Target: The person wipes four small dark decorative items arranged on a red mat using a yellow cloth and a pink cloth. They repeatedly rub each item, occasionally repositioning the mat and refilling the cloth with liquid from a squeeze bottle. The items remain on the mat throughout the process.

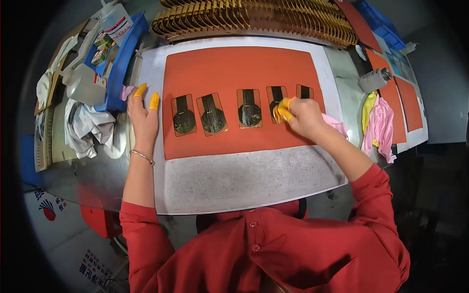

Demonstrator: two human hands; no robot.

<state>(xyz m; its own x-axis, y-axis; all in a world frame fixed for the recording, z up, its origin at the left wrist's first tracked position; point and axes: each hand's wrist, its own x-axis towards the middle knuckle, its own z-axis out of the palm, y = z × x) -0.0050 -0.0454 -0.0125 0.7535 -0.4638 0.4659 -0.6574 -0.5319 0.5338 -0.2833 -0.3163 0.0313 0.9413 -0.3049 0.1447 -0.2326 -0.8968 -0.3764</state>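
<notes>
Several thin plates [213,116], each with a dark strip, a dark disc and patterned copper-coloured margins, lie in a row on an orange mat [234,68]. My right hand [299,115], with yellow finger cots, is bent over one plate [276,93] right of the middle. Its fingertips are pinched together at that plate; what they hold, if anything, is hidden. The end plate [305,92] is partly behind this hand. My left hand [143,117] rests at the mat's left side, thumb and forefinger in yellow cots and spread apart. Pink cloth [127,92] shows beside its fingers.
A slotted brown rack [254,19] spans the back. On the left are a blue tray [122,63], squeeze bottles [87,84] and white rags [90,127]. On the right stand a metal canister [375,79] and pink cloth [378,124]. More pink cloth [337,125] lies beside my right forearm.
</notes>
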